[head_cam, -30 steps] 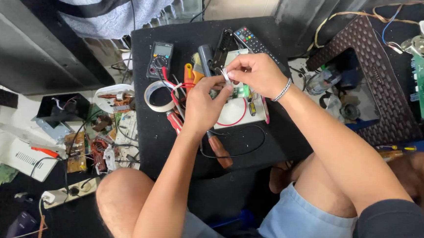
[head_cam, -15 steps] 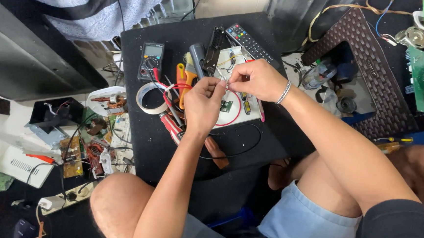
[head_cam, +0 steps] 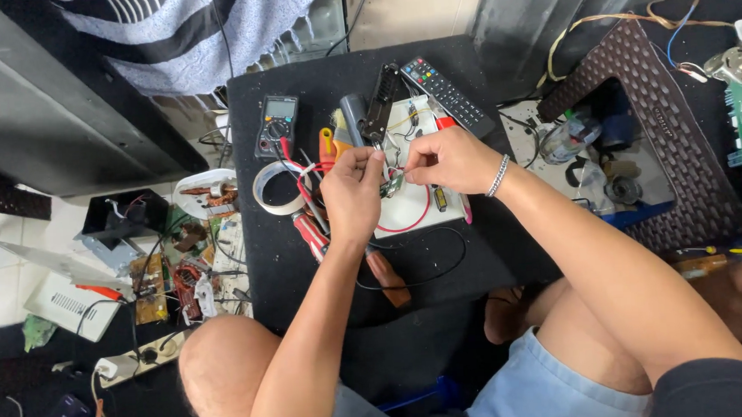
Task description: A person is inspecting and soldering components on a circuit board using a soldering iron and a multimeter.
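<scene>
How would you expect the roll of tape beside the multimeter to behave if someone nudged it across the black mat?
The roll of tape lies flat, so it would probably slide rather than roll. It is a thin open ring, likely light. The red probe leads beside it might snag it.

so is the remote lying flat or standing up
Lying flat. The remote rests button side up on the black table, just beyond the hands.
</scene>
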